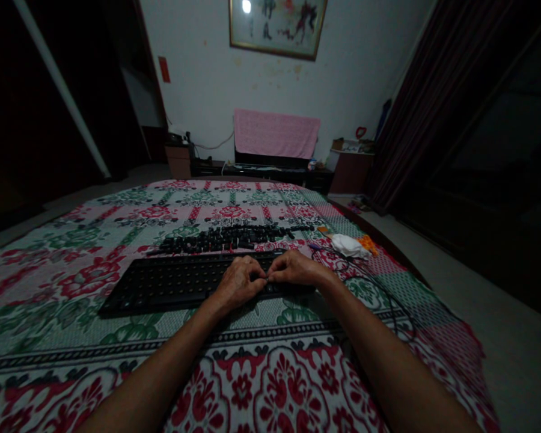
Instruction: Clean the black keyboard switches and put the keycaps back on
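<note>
A black keyboard base (pixel 171 282) with its keycaps off lies on a floral bedspread (pixel 270 373). Behind it runs a row of loose black keycaps (pixel 225 237). My left hand (pixel 238 282) and my right hand (pixel 297 269) rest over the right part of the keyboard, fingertips meeting. Both hands are curled in a pinch around something small between them, too small and dark to name.
A white cloth (pixel 348 244) and an orange item (pixel 368 242) lie right of the keycaps, with a dark cable (pixel 379 288) looping toward the bed's right edge. Beyond the bed stand a pink-covered unit (pixel 276 133), low cabinets and a dark curtain (pixel 415 108).
</note>
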The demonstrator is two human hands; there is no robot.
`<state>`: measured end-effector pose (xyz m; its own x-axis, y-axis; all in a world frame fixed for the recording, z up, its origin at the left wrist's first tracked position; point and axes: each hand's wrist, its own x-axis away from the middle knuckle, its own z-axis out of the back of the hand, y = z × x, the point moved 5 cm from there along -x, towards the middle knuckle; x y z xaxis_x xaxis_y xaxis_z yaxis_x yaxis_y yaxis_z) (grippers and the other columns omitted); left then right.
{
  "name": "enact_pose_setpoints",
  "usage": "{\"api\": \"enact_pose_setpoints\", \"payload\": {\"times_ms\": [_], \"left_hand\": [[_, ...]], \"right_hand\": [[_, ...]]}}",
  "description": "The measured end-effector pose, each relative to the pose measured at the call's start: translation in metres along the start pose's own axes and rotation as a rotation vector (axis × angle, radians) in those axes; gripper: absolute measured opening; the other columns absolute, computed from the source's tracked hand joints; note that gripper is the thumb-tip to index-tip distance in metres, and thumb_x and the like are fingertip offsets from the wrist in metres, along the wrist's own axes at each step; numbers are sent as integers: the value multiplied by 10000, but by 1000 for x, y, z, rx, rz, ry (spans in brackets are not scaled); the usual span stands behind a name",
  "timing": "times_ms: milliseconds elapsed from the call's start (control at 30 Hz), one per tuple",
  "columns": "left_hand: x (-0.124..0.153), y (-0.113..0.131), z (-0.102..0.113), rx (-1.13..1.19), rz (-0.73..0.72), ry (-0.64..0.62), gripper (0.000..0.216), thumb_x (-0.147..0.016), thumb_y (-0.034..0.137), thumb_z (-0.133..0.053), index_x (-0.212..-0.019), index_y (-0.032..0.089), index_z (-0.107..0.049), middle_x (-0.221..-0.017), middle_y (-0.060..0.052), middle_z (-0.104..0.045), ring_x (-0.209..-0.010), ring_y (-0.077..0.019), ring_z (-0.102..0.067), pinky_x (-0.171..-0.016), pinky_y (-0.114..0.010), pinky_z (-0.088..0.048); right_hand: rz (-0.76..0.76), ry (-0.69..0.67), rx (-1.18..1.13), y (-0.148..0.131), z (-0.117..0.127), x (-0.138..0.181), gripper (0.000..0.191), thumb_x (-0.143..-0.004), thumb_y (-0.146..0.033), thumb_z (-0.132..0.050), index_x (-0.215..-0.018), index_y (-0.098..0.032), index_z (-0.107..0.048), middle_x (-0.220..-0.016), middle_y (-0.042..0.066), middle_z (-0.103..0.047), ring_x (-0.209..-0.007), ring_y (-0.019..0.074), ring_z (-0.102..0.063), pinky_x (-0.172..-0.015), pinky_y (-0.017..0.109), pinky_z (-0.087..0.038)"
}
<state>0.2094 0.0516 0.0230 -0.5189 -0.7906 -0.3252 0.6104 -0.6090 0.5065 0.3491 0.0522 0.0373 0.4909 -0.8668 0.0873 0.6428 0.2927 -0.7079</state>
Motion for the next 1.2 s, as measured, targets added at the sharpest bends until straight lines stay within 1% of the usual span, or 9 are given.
{"api": "enact_pose_setpoints", "payload": {"times_ms": [233, 400, 633, 767, 933, 1067, 1200], "left_hand": [[-1, -2, 0, 8, 1, -2, 112, -678, 256, -603, -762, 215, -664, -894, -20, -599, -877, -175, -503, -775, -299, -404], [-1, -2, 0, 17, 16, -14, 107, -674, 252, -605, -754, 215, -666, -905, -20, -599, -883, -178, -506, -777, -299, -409], [-2, -4, -1, 22, -13, -12, 109, -688, 228, -585, -751, 212, -672, -917, -19, -601, -888, -175, -504, -787, -303, -401], [-2, -4, -1, 28, -3, -28, 116, -694, 241, -577, -740, 222, -682, -928, -19, -598, -893, -173, -502, -783, -298, -402], [-2, -1, 1, 23, 23, -28, 149, -716, 294, -559, -733, 223, -689, -919, -24, -599, -872, -176, -505, -755, -298, -402], [-2, -1, 1, 25, 18, -18, 158, -719, 315, -564, -736, 221, -689, -914, -25, -605, -865, -173, -505, -751, -295, -399], [-3, -2, 0, 20, 12, -23, 175, -732, 321, -549, -725, 219, -691, -907, -24, -610, -853, -167, -503, -743, -288, -397]], "right_hand": [[-11, 13, -44, 0, -2, -2, 237, -653, -280, -599, -782, -101, -686, -636, 5, -611, -549, 77, -465, -499, 175, -336], [-14, 0, -62, 0, -3, -4, 231, -641, -260, -593, -784, -98, -675, -649, 4, -613, -556, 74, -472, -508, 172, -347], [-73, 2, 7, 0, -5, -4, 229, -634, -205, -549, -801, -110, -674, -623, -17, -592, -523, 62, -442, -484, 161, -332], [-30, -13, 11, -1, -5, -3, 235, -653, -217, -537, -810, -112, -677, -616, -20, -575, -532, 60, -434, -495, 156, -331], [-27, -14, 27, -3, -4, -1, 232, -675, -247, -530, -784, -105, -677, -591, -22, -546, -517, 56, -404, -480, 156, -309], [-19, 3, 49, -5, -4, -2, 222, -683, -248, -519, -765, -103, -666, -603, -17, -548, -535, 65, -417, -483, 159, -311], [6, 3, 17, -4, -5, -3, 225, -694, -248, -505, -777, -104, -656, -621, -14, -555, -547, 67, -430, -498, 159, -324]]}}
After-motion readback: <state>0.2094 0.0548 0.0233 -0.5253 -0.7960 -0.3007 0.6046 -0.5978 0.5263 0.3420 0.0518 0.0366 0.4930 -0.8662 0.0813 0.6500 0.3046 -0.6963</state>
